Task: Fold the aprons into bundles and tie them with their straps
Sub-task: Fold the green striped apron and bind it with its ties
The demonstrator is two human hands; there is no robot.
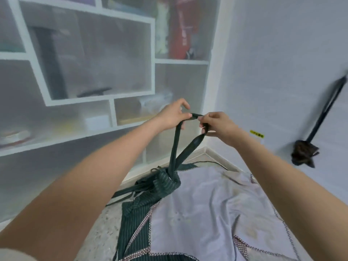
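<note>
A dark green striped apron bundle (165, 182) lies on the floor, wrapped tight where its straps leave it. Two dark straps (185, 147) rise from the bundle to my hands. My left hand (174, 114) pinches one strap end between thumb and fingers. My right hand (216, 125) grips the other strap, and a short length runs taut between both hands. More loose straps (130, 192) trail left of the bundle. Under it lie a pale lilac apron (212, 210) with checked trim and another dark striped apron (135, 219).
White shelving (90, 59) with frosted panels fills the left wall, with a red object (181, 29) on an upper shelf. A dark mop (308, 147) leans on the right wall. Speckled floor (105, 228) shows at the left of the aprons.
</note>
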